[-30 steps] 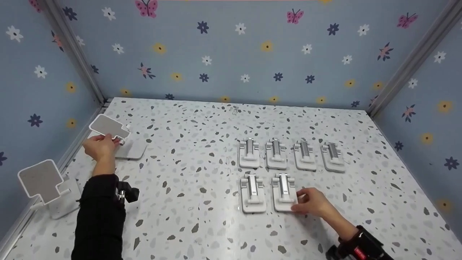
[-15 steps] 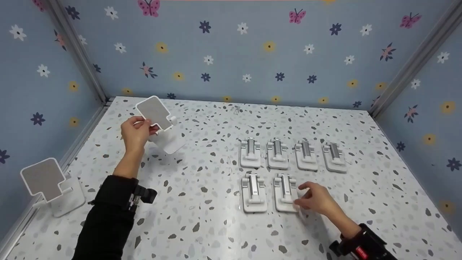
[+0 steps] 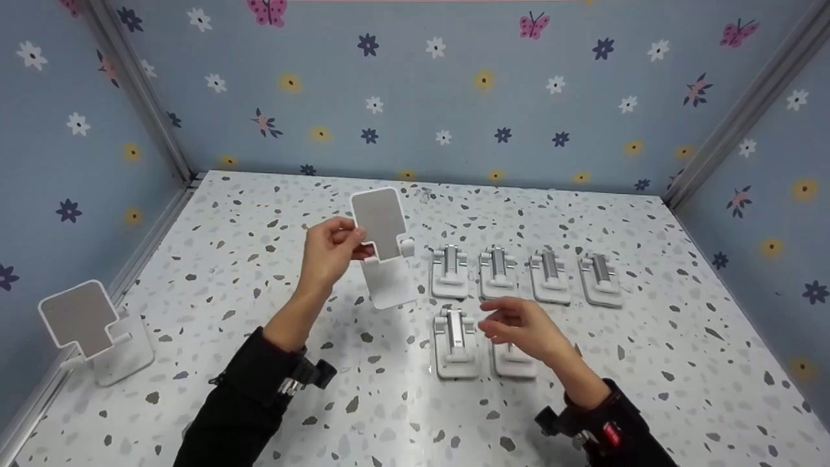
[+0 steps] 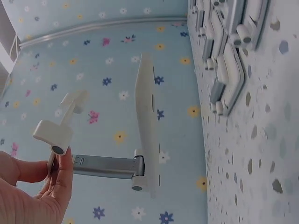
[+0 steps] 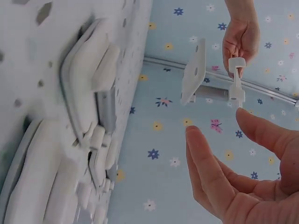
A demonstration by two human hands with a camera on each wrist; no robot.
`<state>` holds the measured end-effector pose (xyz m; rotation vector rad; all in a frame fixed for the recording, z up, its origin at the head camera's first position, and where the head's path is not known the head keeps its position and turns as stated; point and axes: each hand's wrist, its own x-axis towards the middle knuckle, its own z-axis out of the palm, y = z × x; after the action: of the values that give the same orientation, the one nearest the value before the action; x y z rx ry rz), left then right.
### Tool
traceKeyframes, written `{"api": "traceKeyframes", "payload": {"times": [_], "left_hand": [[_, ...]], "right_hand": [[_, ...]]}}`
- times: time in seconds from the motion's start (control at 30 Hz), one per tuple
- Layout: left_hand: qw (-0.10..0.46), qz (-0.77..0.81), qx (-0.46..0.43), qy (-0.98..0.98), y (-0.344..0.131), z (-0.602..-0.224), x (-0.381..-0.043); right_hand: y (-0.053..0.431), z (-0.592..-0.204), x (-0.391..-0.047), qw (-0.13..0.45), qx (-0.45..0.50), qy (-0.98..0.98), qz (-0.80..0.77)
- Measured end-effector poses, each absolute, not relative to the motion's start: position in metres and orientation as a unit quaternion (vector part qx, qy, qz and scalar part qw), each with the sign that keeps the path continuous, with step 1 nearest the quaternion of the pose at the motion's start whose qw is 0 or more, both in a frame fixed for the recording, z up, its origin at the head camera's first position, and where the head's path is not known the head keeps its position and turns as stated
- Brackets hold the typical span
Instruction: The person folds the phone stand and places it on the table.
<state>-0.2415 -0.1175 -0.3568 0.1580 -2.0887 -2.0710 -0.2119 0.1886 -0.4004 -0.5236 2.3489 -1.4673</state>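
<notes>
My left hand (image 3: 327, 256) pinches an unfolded white phone stand (image 3: 381, 220) by the edge of its grey-faced plate. In the left wrist view the stand's grey metal arm (image 4: 107, 167) and white base (image 4: 145, 121) show off the tabletop. My right hand (image 3: 526, 329) is held over the front row of folded phone stands with nothing in its fingers; in the right wrist view its thumb and fingers (image 5: 205, 168) are spread apart. Beneath it, one folded stand (image 3: 515, 368) is partly hidden. Left of that lies another folded stand (image 3: 456, 350).
Several folded phone stands (image 3: 498, 275) form a row behind the front pair. A second unfolded stand (image 3: 78, 321) stands at the left edge by the side wall. A flower-patterned back wall (image 3: 415, 84) and side walls enclose the speckled tabletop (image 3: 350, 428).
My left hand has lifted the unfolded stand from the back left and carried it right to mid-table. My right hand has left the front-right folded stand, rising and shifting left.
</notes>
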Motion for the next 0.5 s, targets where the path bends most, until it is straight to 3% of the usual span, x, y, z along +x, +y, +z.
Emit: {"api": "traceKeyframes", "payload": {"times": [0.5], "left_hand": [[0.071,-0.724,-0.047,-0.685,-0.067,-0.368,-0.215]], "right_hand": [[0.141,-0.418,-0.228,0.259,-0.144,0.727,-0.619]]}}
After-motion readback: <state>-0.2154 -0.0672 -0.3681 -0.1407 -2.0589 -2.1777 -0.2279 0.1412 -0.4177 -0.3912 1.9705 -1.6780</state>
